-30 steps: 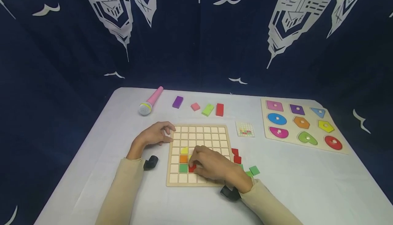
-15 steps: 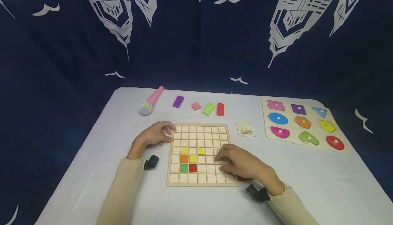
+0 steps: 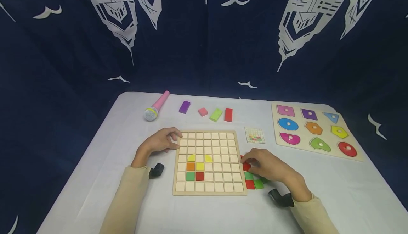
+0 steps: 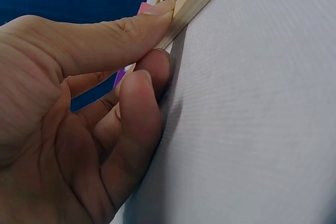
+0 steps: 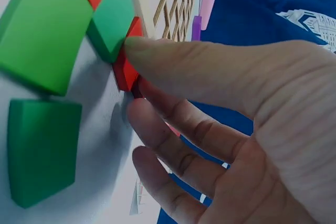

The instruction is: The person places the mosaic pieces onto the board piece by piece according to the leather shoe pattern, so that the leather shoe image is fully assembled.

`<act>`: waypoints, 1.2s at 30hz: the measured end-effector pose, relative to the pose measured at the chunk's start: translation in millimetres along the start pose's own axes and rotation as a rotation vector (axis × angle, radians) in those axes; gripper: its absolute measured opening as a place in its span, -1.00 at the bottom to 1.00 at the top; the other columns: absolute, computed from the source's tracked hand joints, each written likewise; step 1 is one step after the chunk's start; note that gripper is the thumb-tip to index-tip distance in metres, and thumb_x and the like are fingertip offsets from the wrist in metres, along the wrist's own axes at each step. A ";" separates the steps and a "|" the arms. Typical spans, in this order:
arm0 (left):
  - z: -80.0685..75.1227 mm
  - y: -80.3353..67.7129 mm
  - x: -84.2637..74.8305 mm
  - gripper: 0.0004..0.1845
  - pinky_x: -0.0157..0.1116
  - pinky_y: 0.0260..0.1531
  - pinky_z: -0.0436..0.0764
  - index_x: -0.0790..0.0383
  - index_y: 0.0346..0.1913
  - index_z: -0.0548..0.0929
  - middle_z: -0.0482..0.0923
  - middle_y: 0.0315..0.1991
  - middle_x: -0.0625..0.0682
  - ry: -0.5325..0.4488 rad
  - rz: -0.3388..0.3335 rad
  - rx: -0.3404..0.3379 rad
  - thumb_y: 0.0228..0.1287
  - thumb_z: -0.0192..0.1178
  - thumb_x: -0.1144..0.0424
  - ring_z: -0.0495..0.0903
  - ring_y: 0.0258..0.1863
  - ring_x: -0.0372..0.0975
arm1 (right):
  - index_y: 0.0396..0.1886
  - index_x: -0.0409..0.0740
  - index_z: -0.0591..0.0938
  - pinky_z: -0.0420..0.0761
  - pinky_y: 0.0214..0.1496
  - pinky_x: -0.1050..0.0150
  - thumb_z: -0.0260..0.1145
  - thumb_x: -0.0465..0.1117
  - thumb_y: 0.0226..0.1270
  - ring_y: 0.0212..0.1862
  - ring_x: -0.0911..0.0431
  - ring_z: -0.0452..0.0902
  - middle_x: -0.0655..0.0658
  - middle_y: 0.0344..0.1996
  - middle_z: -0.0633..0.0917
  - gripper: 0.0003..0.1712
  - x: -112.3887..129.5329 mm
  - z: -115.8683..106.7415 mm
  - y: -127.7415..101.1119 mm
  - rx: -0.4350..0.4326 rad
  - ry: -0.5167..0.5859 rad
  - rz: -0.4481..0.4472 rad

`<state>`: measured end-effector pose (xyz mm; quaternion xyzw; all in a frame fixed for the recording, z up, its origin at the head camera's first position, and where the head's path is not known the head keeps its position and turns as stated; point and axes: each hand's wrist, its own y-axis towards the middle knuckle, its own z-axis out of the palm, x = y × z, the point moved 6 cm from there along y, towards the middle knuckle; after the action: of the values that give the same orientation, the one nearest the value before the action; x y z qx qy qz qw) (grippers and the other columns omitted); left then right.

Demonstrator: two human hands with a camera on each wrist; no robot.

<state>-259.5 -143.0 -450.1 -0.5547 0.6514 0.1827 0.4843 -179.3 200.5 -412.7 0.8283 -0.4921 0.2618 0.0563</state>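
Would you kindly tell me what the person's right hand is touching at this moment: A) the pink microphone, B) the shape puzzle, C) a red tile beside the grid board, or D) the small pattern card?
C: the right hand has its fingers on a red tile beside the grid board.

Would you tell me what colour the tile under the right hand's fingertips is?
Red; the tile at the right hand shows best in the right wrist view.

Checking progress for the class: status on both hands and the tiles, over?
Left hand steadying grid board. Right hand touching red tile beside board, grip unclear. Nothing blocking.
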 end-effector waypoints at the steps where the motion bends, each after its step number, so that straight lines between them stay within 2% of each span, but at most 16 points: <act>1: 0.0 -0.2 0.1 -0.54 -0.36 -0.53 0.44 0.19 0.10 0.60 0.44 -0.16 0.09 -0.003 -0.001 -0.002 0.09 0.43 0.43 0.42 -0.59 -0.22 | -0.03 -0.08 0.73 0.66 0.08 0.06 0.47 -0.39 0.14 -0.08 0.12 0.58 0.02 -0.10 0.70 -0.64 -1.1 -0.1 -0.4 0.001 0.002 0.002; 8: 0.1 -1.8 -1.2 -0.53 -0.36 -0.53 0.44 0.20 0.10 0.60 0.43 -0.17 0.10 -0.010 0.005 0.004 0.09 0.42 0.44 0.41 -0.59 -0.21 | -0.10 0.02 0.72 0.62 -0.06 0.15 0.45 -0.39 0.16 -0.14 0.09 0.48 0.05 -0.19 0.67 -0.67 -7.6 -1.6 -5.5 0.032 0.030 0.051; 12: 0.6 -2.2 -0.6 -0.53 -0.35 -0.53 0.44 0.19 0.10 0.60 0.44 -0.17 0.09 -0.009 -0.002 0.002 0.09 0.43 0.44 0.41 -0.59 -0.21 | -0.10 0.00 0.71 0.62 -0.03 0.13 0.50 -0.38 0.11 -0.16 0.10 0.49 0.06 -0.23 0.65 -0.64 -12.1 -3.1 -7.6 0.031 0.023 0.086; 22: -0.5 0.3 0.0 -0.55 -0.37 -0.55 0.44 0.20 0.08 0.61 0.43 -0.19 0.08 0.003 0.034 0.000 0.09 0.42 0.44 0.40 -0.60 -0.21 | -0.11 -0.01 0.72 0.59 -0.12 0.20 0.56 -0.31 0.04 -0.19 0.11 0.46 0.09 -0.31 0.64 -0.63 -10.9 -6.8 -4.6 -0.006 -0.064 0.108; 25: -2.0 -0.4 0.0 -0.54 -0.36 -0.54 0.44 0.19 0.09 0.60 0.43 -0.18 0.08 0.007 0.029 0.000 0.09 0.42 0.44 0.41 -0.59 -0.21 | -0.06 -0.06 0.73 0.59 -0.17 0.26 0.55 -0.29 0.05 -0.23 0.12 0.49 0.10 -0.33 0.65 -0.61 0.2 -9.7 -1.3 -0.037 -0.088 0.065; 28: -3.2 -0.6 1.3 -0.54 -0.36 -0.54 0.44 0.18 0.09 0.61 0.43 -0.18 0.08 0.007 0.020 -0.005 0.08 0.43 0.43 0.41 -0.59 -0.21 | -0.05 -0.07 0.74 0.59 -0.20 0.28 0.54 -0.27 0.08 -0.25 0.14 0.50 0.10 -0.32 0.66 -0.62 17.4 -8.7 4.2 -0.051 -0.101 -0.022; 33: -2.6 0.3 0.6 -0.54 -0.36 -0.54 0.44 0.21 0.09 0.61 0.44 -0.18 0.09 0.002 0.031 0.000 0.08 0.42 0.44 0.40 -0.60 -0.22 | -0.11 -0.03 0.76 0.55 -0.21 0.33 0.51 -0.25 0.12 -0.27 0.20 0.47 0.12 -0.28 0.67 -0.70 47.0 4.8 16.4 -0.030 -0.095 -0.134; 36: -1.3 0.0 0.3 -0.54 -0.36 -0.54 0.43 0.22 0.10 0.60 0.44 -0.18 0.09 0.005 0.032 0.003 0.09 0.42 0.44 0.40 -0.59 -0.23 | -0.13 0.00 0.77 0.51 -0.28 0.38 0.48 -0.24 0.15 -0.33 0.20 0.47 0.10 -0.34 0.65 -0.75 63.7 16.9 23.8 0.004 -0.054 -0.193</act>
<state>-260.1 -144.2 -449.8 -0.5442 0.6616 0.1879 0.4804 -168.9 132.4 -399.9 0.8787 -0.4110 0.2336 0.0662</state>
